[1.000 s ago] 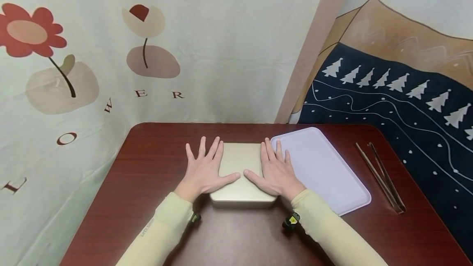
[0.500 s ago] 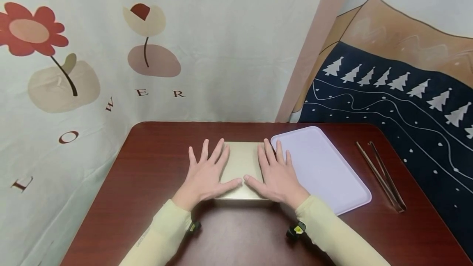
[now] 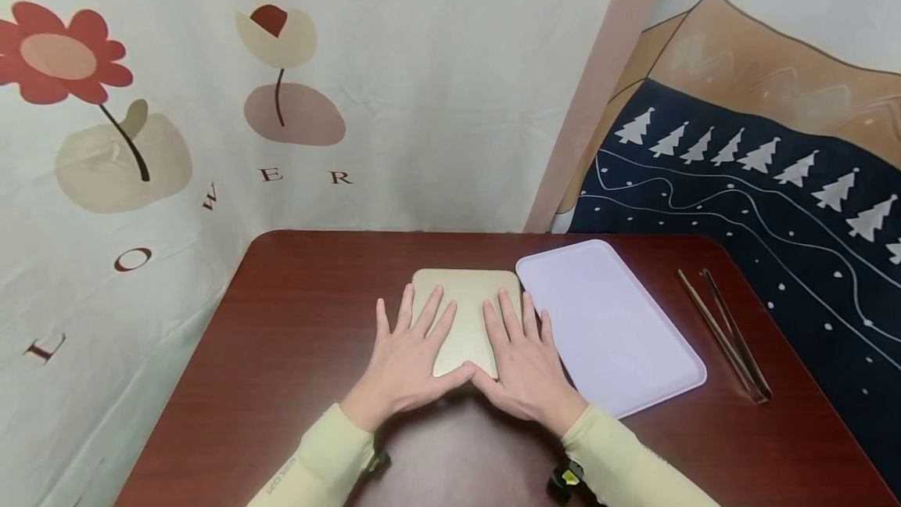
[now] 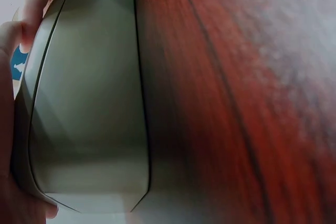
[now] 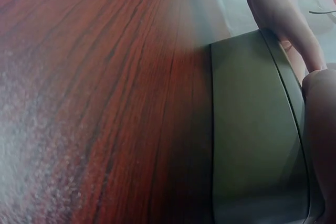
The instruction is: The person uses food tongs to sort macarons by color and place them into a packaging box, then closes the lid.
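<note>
A pale gold, round-cornered box (image 3: 466, 331) lies on the table, and a thin seam runs round its side close below the top in both wrist views. Over the left part of its top my left hand (image 3: 408, 362) rests palm down, fingers spread. My right hand (image 3: 531, 370) lies the same way over the right part. The thumb tips meet near the box's front edge. In the left wrist view the box's front side (image 4: 89, 87) stands between hand and tabletop; the right wrist view shows that front side (image 5: 257, 129) too. The palms hide the box's near corners.
A lavender tray (image 3: 619, 327) lies flat, close against the box's right side. Farther right are metal tongs (image 3: 714, 327) with their arms apart. The dark red wooden table (image 3: 303, 296) ends at a printed curtain (image 3: 436, 100) behind.
Both hands have slid toward me and inward over the box, fingers still spread. The thumbs, apart before, now meet. Tray and tongs stay put.
</note>
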Motion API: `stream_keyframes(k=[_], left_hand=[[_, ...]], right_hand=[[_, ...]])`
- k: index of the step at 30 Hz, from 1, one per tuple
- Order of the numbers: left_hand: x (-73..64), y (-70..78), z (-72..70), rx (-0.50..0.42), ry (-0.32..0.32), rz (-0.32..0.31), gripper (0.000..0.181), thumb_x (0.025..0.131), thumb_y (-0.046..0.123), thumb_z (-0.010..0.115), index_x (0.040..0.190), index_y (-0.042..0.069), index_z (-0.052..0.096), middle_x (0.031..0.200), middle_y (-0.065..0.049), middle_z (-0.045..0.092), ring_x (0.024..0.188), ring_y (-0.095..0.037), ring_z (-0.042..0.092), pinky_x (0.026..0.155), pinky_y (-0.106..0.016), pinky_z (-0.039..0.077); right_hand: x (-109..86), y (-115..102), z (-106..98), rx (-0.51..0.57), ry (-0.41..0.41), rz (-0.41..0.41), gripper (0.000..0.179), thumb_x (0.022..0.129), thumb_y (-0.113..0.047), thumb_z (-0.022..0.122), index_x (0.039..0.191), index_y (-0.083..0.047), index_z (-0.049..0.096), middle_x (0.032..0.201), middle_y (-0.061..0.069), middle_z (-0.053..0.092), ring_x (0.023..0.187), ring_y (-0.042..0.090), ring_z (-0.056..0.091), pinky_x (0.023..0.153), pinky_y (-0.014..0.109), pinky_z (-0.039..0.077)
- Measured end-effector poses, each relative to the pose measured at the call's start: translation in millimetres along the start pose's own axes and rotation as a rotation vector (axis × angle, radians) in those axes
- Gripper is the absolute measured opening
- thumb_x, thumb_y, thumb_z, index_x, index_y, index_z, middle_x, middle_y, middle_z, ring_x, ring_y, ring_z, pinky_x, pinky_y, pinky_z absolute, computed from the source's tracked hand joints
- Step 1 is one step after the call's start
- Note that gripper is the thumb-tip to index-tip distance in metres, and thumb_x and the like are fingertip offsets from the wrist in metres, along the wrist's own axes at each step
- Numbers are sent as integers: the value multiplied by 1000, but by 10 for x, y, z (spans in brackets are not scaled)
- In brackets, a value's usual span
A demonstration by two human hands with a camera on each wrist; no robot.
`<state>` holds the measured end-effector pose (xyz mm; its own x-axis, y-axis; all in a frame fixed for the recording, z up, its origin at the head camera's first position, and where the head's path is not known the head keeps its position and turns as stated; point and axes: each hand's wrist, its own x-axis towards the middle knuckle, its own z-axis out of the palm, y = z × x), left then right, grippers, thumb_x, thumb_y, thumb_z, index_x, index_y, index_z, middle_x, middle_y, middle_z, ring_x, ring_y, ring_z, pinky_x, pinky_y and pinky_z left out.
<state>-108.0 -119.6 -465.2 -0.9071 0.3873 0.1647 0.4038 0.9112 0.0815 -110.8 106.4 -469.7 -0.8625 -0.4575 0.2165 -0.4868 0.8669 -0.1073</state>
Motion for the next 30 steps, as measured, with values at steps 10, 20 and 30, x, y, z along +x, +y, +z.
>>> stream_keyframes(k=[10, 20, 30], left_hand=[[-9, -10, -8, 30, -7, -4, 99, 92, 89, 29, 168, 24, 29, 177, -4, 14, 159, -49, 7, 114, -85, 10], [31, -38, -33, 23, -29, -12, 100, 92, 89, 28, 168, 23, 27, 177, -8, 13, 159, -49, 5, 115, -85, 9], [84, -102, -57, -3, -9, -27, 104, 90, 92, 27, 168, 24, 28, 177, -10, 12, 159, -48, 1, 116, -84, 7]], right_hand=[[15, -12, 3, -4, -8, 5, 98, 97, -75, 42, 165, -5, 31, 173, 22, 19, 156, 56, 15, 118, 75, 24], [46, 12, -10, -2, 13, -3, 97, 98, -75, 42, 164, -6, 33, 172, 24, 21, 155, 55, 18, 117, 75, 27], [116, 73, -9, 56, 21, 7, 97, 97, -75, 45, 165, -7, 31, 173, 23, 15, 158, 53, 8, 119, 76, 23]])
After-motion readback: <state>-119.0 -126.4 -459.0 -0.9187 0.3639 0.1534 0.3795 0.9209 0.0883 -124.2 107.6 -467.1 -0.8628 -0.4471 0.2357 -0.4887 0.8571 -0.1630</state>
